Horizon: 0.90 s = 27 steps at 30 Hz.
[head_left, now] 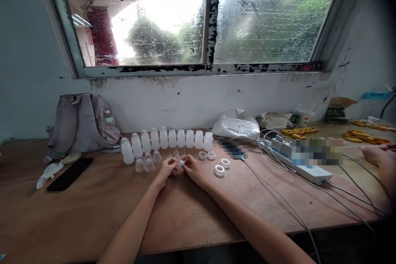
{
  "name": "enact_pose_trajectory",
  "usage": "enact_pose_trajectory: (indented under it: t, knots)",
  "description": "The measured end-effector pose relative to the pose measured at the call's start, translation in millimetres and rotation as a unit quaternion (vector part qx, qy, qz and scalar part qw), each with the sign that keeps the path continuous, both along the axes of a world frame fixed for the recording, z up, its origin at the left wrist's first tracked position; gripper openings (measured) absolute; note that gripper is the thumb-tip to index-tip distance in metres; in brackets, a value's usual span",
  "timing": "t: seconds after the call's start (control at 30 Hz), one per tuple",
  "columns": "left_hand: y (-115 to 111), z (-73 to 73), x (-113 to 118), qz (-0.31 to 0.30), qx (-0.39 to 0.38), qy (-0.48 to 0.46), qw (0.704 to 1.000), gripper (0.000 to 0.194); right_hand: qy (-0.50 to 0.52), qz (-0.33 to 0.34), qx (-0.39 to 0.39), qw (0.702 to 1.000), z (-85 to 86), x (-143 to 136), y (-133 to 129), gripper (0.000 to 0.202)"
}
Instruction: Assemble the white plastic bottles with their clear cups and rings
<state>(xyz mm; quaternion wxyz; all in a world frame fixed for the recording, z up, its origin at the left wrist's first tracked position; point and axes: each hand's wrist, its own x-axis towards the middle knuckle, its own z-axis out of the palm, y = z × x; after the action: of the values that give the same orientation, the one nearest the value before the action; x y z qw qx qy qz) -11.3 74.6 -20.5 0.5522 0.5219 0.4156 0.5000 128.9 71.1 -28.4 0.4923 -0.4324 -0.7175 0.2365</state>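
Observation:
My left hand (168,170) and my right hand (192,168) meet over the table, fingers pinched together. Between them is a small white bottle ring (181,163), with what looks like a clear nipple at it; the fingers hide much of both. Just beyond my fingertips stands a clear bottle nipple (176,153). To the right lie white bottle rings (219,170), some in pairs. Several frosted baby bottles (172,138) form a row behind, those on the left with clear domed caps on. Loose clear caps (140,165) sit left of my left hand.
At the left are a grey backpack (82,121), a black phone (70,174) and a white crumpled wrapper (51,173). A silvery bag (236,126) rests by the wall. On the right lie a power strip (312,171) and cables; another person's hand (379,154) is at the far right.

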Motion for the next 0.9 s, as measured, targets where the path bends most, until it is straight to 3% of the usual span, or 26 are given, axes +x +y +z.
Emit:
enact_pose_trajectory:
  t: [0.13, 0.27, 0.4, 0.5, 0.57, 0.73, 0.9]
  knots:
    - [5, -0.9, -4, 0.071, 0.032, -0.021, 0.997, 0.032, -0.074, -0.052, 0.112, 0.990, 0.7, 5, 4, 0.014]
    - [13, -2.8, -12, 0.140, 0.054, -0.039, 0.988, 0.033, -0.215, -0.054, 0.191, 0.956, 13.5, 15, 26, 0.024]
    - [19, -7.0, -17, 0.175, 0.063, -0.054, 0.981, 0.033, -0.295, -0.111, 0.144, 0.938, 41.1, 11, 65, 0.033]
    - [22, -9.9, -16, 0.185, 0.066, -0.062, 0.979, 0.032, -0.367, -0.112, 0.058, 0.922, 60.2, -3, 94, 0.040]
    - [24, -10.9, -16, 0.189, 0.068, -0.068, 0.977, 0.032, -0.378, -0.109, 0.044, 0.918, 67.6, -12, 110, 0.041]
    - [26, -10.4, -16, 0.191, 0.073, -0.089, 0.975, 0.037, -0.383, -0.115, 0.029, 0.916, 68.4, -25, 130, 0.037]
    - [23, -7.0, -18, 0.176, 0.045, -0.140, 0.973, 0.042, -0.368, -0.123, 0.060, 0.920, 61.4, -28, 113, 0.019]
